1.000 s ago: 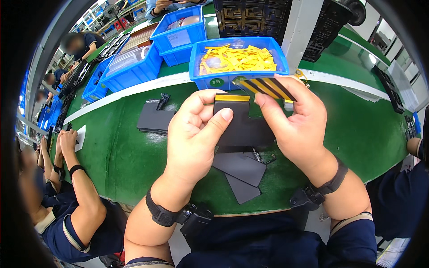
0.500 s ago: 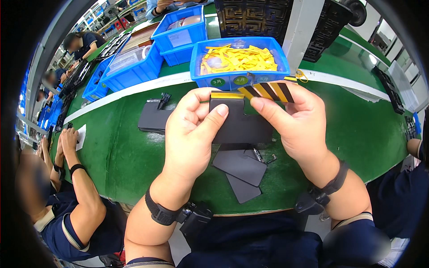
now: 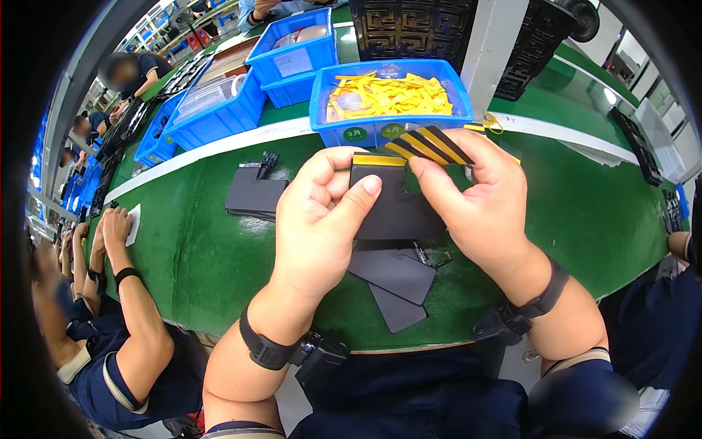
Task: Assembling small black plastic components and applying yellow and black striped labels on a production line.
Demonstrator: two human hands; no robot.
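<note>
Head view: left hand (image 3: 314, 212) pinches a dark grey, flat, notched plate (image 3: 402, 217) with a narrow yellow strip (image 3: 376, 160) along its far edge, thumb on the upper face; right hand (image 3: 486, 197) pinches a thin black-and-yellow striped sheet (image 3: 433, 145) between thumb and fingers, just right of the strip, contact between sheet and strip not discernible. Plate and sheet are held above a smooth green tabletop (image 3: 205, 256), two loose dark grey flat pieces (image 3: 398, 274) lying nearer and a dark grey notched stack (image 3: 252, 196) left. Far side: rectangular blue plastic bin (image 3: 327, 133) holding heaped yellow pieces (image 3: 395, 95).
</note>
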